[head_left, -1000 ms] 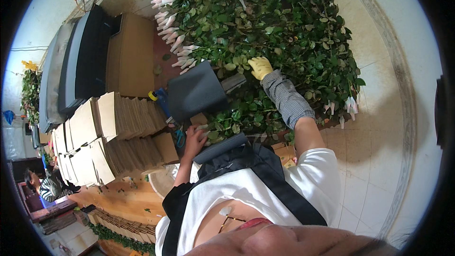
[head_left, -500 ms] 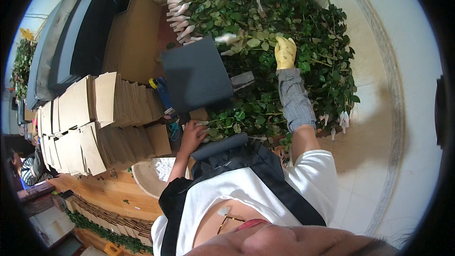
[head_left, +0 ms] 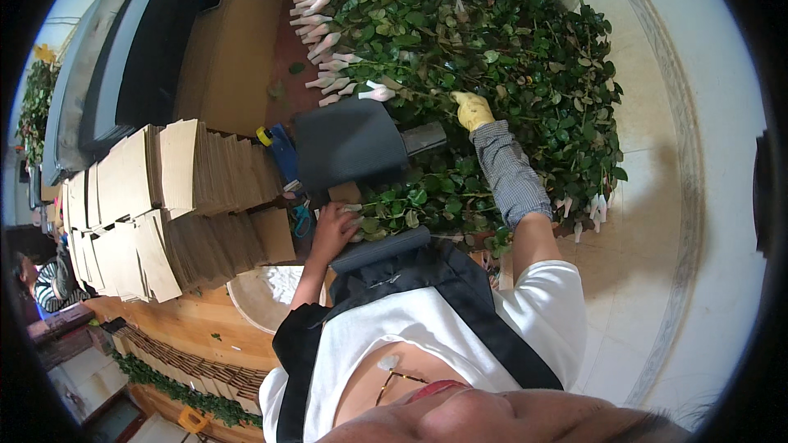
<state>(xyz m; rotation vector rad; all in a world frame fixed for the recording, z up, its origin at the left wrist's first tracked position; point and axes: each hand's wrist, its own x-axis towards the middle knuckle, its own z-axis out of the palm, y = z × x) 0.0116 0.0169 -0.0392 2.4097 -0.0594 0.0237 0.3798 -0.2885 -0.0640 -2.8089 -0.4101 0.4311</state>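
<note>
In its yellow glove, my right hand (head_left: 472, 111) is closed round the leafy stem of a rose (head_left: 377, 92), over the large pile of roses. The head of this rose, in a pale sleeve, points left above a dark grey padded flap (head_left: 349, 143). My bare left hand (head_left: 332, 230) lies low beside a small piece of cardboard (head_left: 345, 192). Its fingers curl over the pale-sleeved heads of another row of roses (head_left: 410, 203), whose stems run right between the flap and a grey padded roll (head_left: 382, 250); the fingertips are partly hidden.
Stacked folded cardboard sheets (head_left: 176, 172) stand on the left, with a blue and yellow tape dispenser (head_left: 279, 152) and blue scissors (head_left: 302, 220) beside them. Behind is the pile of sleeved roses (head_left: 492, 33). A round tub (head_left: 254, 303) with white pieces stands lower left. Another person (head_left: 53, 283) sits far left.
My right hand has come nearer and left with the rose, and its head sits lower. The grey flap has tipped down toward me. My left hand stays in place.
</note>
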